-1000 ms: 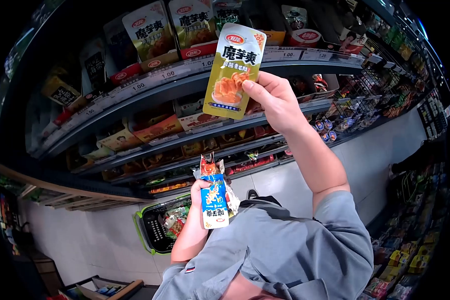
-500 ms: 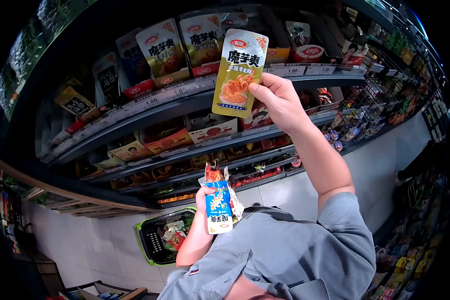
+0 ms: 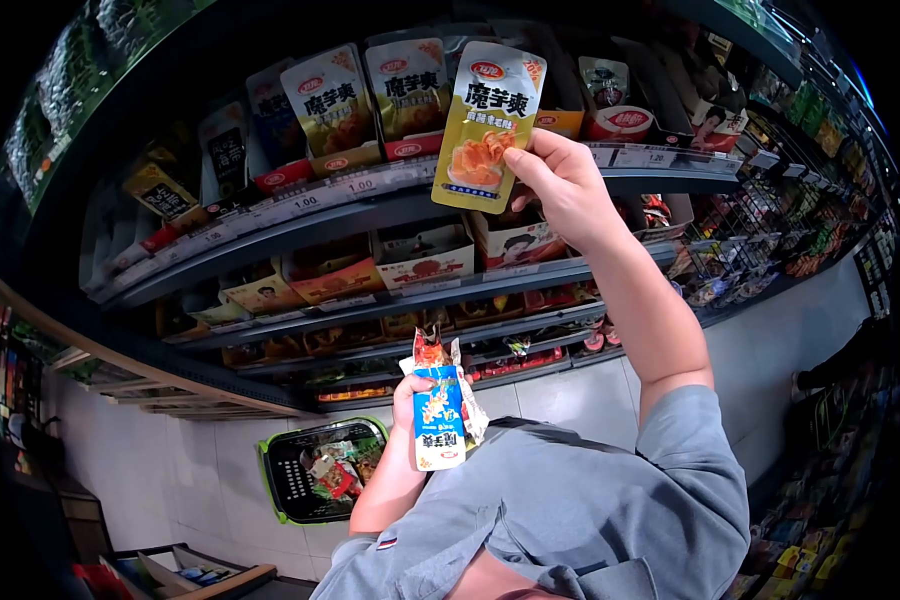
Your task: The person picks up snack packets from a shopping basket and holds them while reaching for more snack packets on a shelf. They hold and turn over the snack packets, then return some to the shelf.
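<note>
My right hand [image 3: 562, 182] is closed on the right edge of a yellow and white snack packet [image 3: 478, 165], which it holds up in front of the upper shelf. Pictured on its front is an orange-brown food. Lower down, near my body, my left hand [image 3: 406, 400] grips a blue and white snack packet [image 3: 440, 425] together with other packets behind it. A reddish packet [image 3: 430, 352] sticks out above the blue one. Similar yellow and white packets [image 3: 330, 95] stand in boxes on the shelf, left of the raised packet.
Price labels line the upper shelf edge [image 3: 370, 185]. Boxes of snacks [image 3: 425, 250] fill the shelf below. On the floor at the lower left stands a black and green shopping basket [image 3: 280, 470] with several packets inside. Wire racks [image 3: 720, 225] hang at the right.
My right hand and the yellow packet have shifted slightly up and to the right in view. The basket appears a little further left. Both hands keep their hold.
</note>
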Demonstrator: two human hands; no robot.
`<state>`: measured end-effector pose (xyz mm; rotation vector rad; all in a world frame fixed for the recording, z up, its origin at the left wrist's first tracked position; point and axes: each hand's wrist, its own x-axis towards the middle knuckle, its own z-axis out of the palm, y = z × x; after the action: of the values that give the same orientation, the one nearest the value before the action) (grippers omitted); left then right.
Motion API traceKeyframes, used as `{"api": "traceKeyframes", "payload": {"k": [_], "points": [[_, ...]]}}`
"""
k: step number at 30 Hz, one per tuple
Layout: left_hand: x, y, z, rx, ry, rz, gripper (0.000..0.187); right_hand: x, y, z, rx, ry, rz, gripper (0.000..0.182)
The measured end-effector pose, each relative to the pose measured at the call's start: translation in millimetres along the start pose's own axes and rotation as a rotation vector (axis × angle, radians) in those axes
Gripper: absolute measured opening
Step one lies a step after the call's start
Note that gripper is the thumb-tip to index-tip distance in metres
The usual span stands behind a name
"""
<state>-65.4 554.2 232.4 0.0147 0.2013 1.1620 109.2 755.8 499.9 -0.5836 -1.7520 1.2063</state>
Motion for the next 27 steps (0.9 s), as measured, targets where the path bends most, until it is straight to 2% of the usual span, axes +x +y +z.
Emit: {"api": "traceKeyframes", "payload": {"k": [10,14,16,19,27], "points": [[0.8,-6.6,4.2,0.024,0.003,0.092,0.066,9.8,-0.5,-2.1,-0.023,-0.015,0.002,0.026],[-0.6,-5.1,26.3,0.053,0.028,0.202,0.063,12.7,-2.7,-4.6,-0.007,0.008,-0.025,0.026],[0.9,1.3,12.3,0.082,-0.044,0.111,0.062,20.4,-8.2,-9.7,0.019,0.028,-0.125,0.025],[3.0,0.0,0.2,0.046,-0.039,0.072,0.064,37.4,-24.1,-13.7,0.113,0.069,-0.224,0.024],[1.1,-5.3,-0.8,-0.029,-0.108,0.035,0.057,69.9,-42.0,0.7,-0.158,0.040,-0.323,0.028]]}}
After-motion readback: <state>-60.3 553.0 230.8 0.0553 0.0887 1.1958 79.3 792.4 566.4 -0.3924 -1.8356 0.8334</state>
